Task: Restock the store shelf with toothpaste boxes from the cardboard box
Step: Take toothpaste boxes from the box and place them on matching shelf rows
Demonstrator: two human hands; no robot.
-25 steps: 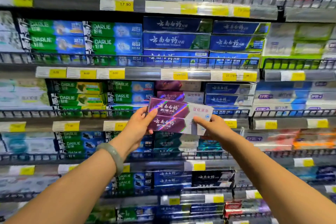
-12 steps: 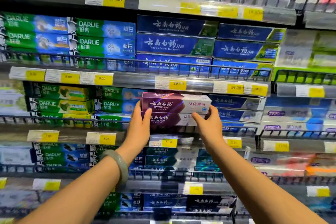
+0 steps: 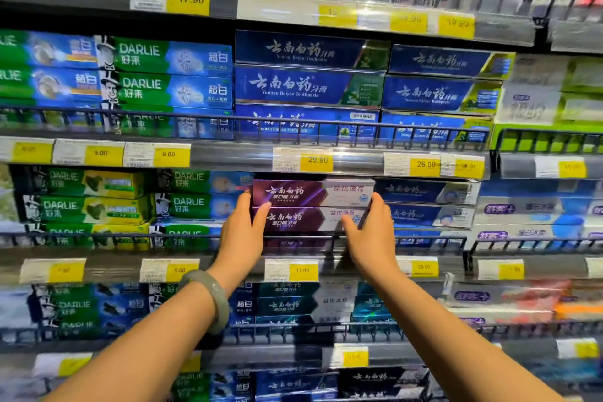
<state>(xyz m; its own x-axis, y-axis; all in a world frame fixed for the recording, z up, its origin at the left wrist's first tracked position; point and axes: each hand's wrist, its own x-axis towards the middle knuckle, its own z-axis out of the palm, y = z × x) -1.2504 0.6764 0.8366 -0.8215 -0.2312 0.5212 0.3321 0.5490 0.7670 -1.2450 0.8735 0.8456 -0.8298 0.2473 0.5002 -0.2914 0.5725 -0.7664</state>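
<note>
— Where are the purple toothpaste boxes (image 3: pixel 293 194)?
— Two of them sit one on top of the other at the front edge of the shelf (image 3: pixel 107 267), just behind its wire rail (image 3: pixel 424 240). Your left hand (image 3: pixel 243 232) grips their left end, with the thumb on the front. Your right hand (image 3: pixel 372 232) grips their right end.
— What is near them?
— Green boxes (image 3: pixel 192 202) are just beside them on the left, and blue boxes (image 3: pixel 424 202) on the right. A yellow price tag (image 3: pixel 316 160) hangs just above. A pale bracelet (image 3: pixel 217 300) is on your left wrist.
</note>
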